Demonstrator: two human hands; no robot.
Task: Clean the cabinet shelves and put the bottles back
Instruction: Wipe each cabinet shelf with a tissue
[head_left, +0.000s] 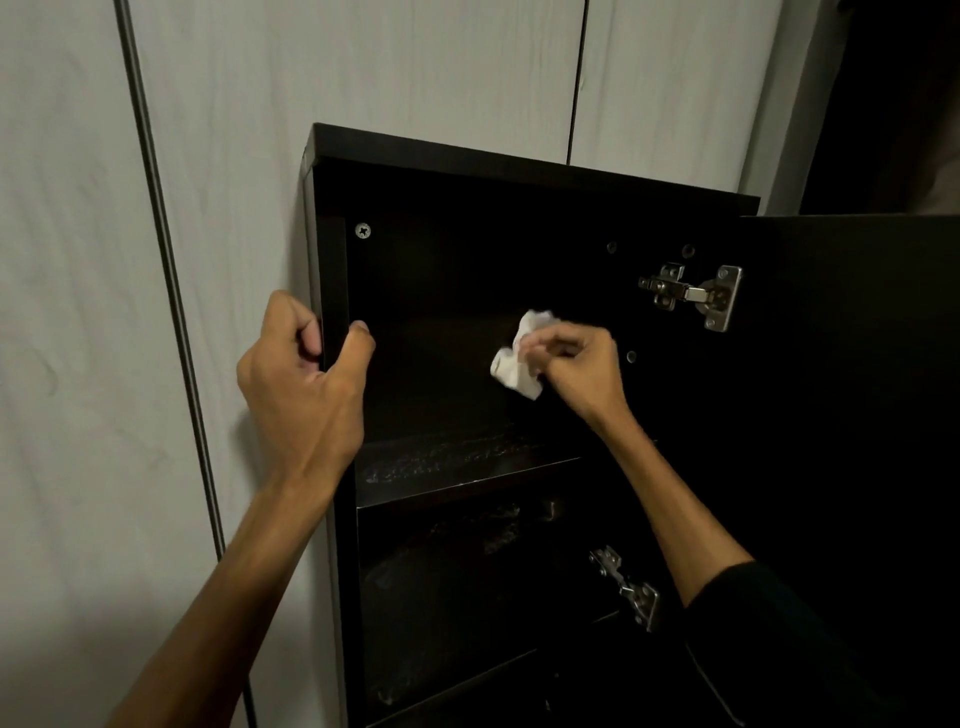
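- The left hand (301, 374) holds the left side wall of the dark cabinet (519, 166). Its fingers (306, 332) curl round the front edge of the wall and the thumb sits inside. If this hand pulls hard, the tall cabinet may tip or slide along the pale wall.
- The right hand (576, 364) is inside the top space of the cabinet. Its fingers pinch a crumpled white wipe (517, 358). The wipe is small, so it may slip out and fall down to a lower shelf.
- The top shelf (467, 462) has pale streaks on it. Whether they are wet or dusty cannot be told. If the wipe misses the back corners, dirt stays there, and it is too dark in there to see well.
- The metal hinge (696, 293) sits just to the right of the right hand. A quick swipe may bump the knuckles on it or snag the wipe.
- The open door (852, 364) hangs on the right. The right arm may knock it and make it swing.
- No bottles show here. They have to go back later, and a damp shelf may let them slide.
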